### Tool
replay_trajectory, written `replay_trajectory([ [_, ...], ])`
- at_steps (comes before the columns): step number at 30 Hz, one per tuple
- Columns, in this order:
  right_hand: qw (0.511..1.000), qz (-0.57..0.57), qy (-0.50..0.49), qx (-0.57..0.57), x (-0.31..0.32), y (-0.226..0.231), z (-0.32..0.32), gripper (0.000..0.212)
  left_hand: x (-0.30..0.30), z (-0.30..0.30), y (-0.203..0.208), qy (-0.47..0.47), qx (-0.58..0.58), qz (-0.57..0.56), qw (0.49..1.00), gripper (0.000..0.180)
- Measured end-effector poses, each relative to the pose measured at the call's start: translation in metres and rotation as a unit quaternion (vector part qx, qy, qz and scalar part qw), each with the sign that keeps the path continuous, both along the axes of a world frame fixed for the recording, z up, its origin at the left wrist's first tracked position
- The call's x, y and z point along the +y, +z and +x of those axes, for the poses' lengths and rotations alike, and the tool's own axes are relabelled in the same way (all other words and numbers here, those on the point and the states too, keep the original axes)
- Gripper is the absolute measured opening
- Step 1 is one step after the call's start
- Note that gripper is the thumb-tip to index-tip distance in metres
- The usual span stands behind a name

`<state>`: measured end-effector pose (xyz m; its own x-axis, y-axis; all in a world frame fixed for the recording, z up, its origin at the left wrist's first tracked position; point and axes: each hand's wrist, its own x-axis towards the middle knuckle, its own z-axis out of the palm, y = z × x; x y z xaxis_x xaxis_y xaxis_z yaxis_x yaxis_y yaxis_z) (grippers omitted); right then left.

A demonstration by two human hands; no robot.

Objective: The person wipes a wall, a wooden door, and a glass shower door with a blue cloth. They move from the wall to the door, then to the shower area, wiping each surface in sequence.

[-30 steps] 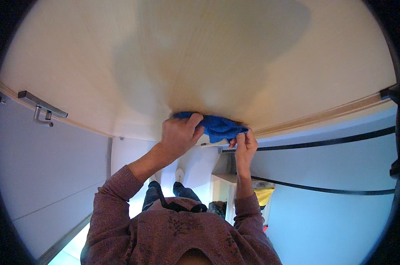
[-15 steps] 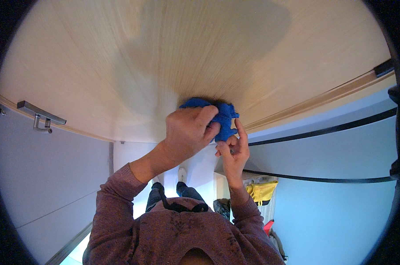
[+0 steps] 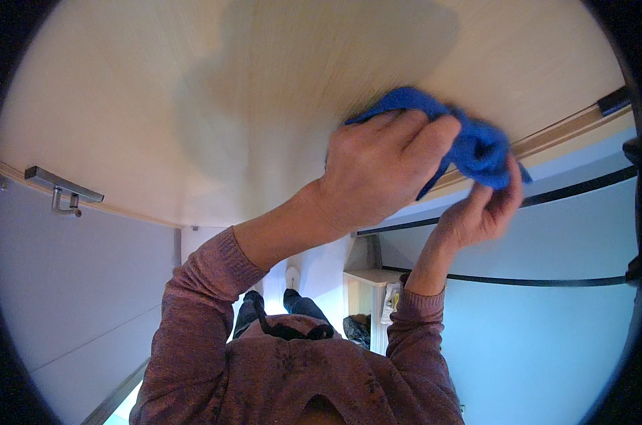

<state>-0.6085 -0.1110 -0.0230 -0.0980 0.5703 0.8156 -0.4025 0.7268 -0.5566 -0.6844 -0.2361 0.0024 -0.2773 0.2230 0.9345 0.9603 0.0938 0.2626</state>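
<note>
A crumpled blue cloth lies against the pale wood-grain panel, right of the middle and close to the panel's right edge. My left hand is closed over the cloth's left part, knuckles toward me, with a flap sticking out beyond the fingers. With thumb and fingers, my right hand pinches the cloth's lower right part. Some motion blur softens the cloth and the right fingers.
A metal lever handle juts out at the left, beside a grey panel. On the right, a wooden edge strip borders a light blue surface with dark curved bands. Low behind my right arm stands a small cabinet.
Both hands have moved right and upward across the panel with the blue cloth, toward its right edge. The cloth is spread wider now. My right fingers have closed on it.
</note>
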Motion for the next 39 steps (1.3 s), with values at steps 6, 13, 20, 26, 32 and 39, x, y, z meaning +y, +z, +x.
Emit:
replay_trajectory([
  [6, 0.967, 0.165, -0.133, -0.139, 0.020, -0.037, -0.001, 0.028, 0.013, 0.015, -0.041, -0.006, -0.125, -0.168, 0.978, 0.036],
  [13, 0.949, 0.146, -0.098, -0.263, 0.024, -0.143, 0.015, 0.033, 0.020, 0.021, -0.140, -0.024, -0.210, -0.329, 0.920, 0.017],
  [20, 0.918, -0.064, 0.019, -0.390, 0.016, -0.206, 0.031, 0.031, 0.020, 0.025, -0.210, 0.013, -0.247, -0.392, 0.886, 0.015],
  [26, 0.981, -0.132, -0.064, -0.129, 0.038, -0.133, 0.057, 0.014, 0.046, 0.036, -0.135, -0.065, -0.207, -0.188, 0.958, 0.029],
  [32, 0.993, -0.060, -0.073, -0.075, 0.085, -0.047, 0.041, 0.026, 0.092, 0.044, -0.064, -0.084, -0.159, -0.088, 0.980, 0.027],
  [39, 0.963, -0.044, -0.124, -0.237, 0.083, -0.152, 0.048, 0.035, 0.097, 0.051, -0.139, -0.062, -0.224, -0.201, 0.952, 0.026],
])
